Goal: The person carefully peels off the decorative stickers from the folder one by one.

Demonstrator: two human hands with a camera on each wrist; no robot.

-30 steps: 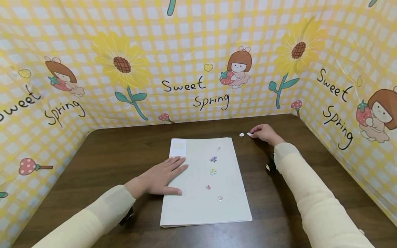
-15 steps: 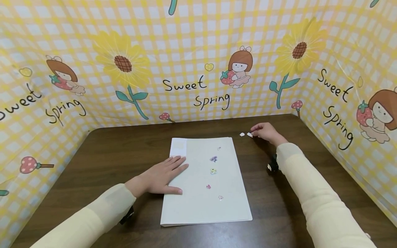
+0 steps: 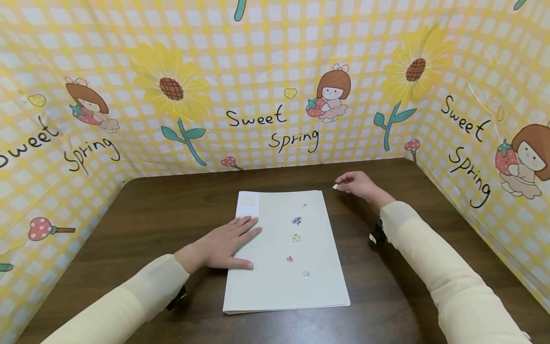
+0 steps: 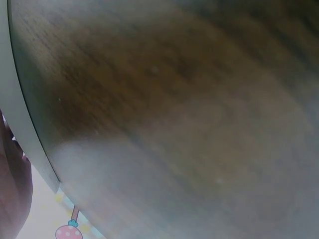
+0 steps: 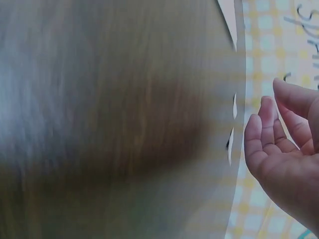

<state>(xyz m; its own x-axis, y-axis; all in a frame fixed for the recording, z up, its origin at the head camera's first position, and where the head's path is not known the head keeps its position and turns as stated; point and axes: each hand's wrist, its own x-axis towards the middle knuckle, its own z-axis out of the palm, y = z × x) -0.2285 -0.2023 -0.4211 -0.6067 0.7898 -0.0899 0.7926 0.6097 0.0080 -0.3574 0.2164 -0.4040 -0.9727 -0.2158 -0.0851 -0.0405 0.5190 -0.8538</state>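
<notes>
My left hand (image 3: 229, 242) lies flat with spread fingers on the left side of a white paper booklet (image 3: 275, 286). Down the booklet's right half run several small stickers, among them a purple one (image 3: 297, 220), a yellow one (image 3: 296, 237) and a pink one (image 3: 290, 259). Beyond its far right corner, my right hand (image 3: 358, 185) has its fingertips right at a small white scrap (image 3: 335, 187). In the right wrist view two white scraps (image 5: 235, 105) show on the table, and thumb and fingers stand apart. The head view hides the second scrap behind the hand.
A pale printed label (image 3: 248, 203) sits at the booklet's far left corner. The dark wooden table (image 3: 172, 200) is enclosed at the back and sides by a yellow checked cloth (image 3: 258, 71) with flowers and lettering.
My right hand has shifted left from the right-hand scrap to the left-hand one, covering the former in the head view. The left hand has stayed on the booklet.
</notes>
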